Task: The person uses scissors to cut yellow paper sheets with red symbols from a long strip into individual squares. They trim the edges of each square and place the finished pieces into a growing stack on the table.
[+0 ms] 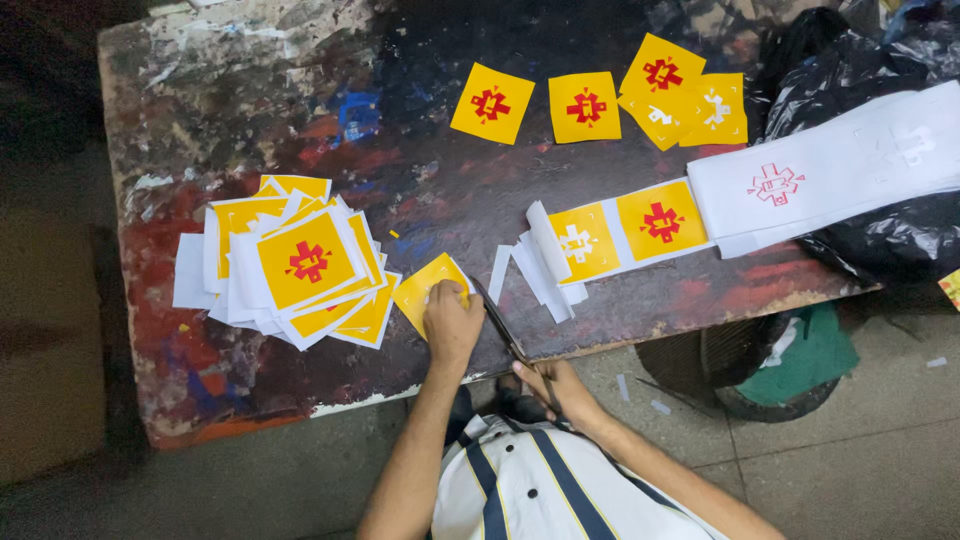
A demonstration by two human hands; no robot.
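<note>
My left hand pinches a yellow square sticker at the table's near edge. My right hand grips the handles of dark scissors, whose blades point up toward that sticker and touch its right side. A messy pile of yellow stickers with white borders lies just left of my left hand. To the right, a white strip of uncut yellow stickers runs toward a long white sheet. White offcut slips lie at the strip's near end.
Several trimmed yellow squares with red or white marks lie along the far side of the paint-stained table. A black plastic bag sits at the right. A dark bucket with green cloth stands on the floor.
</note>
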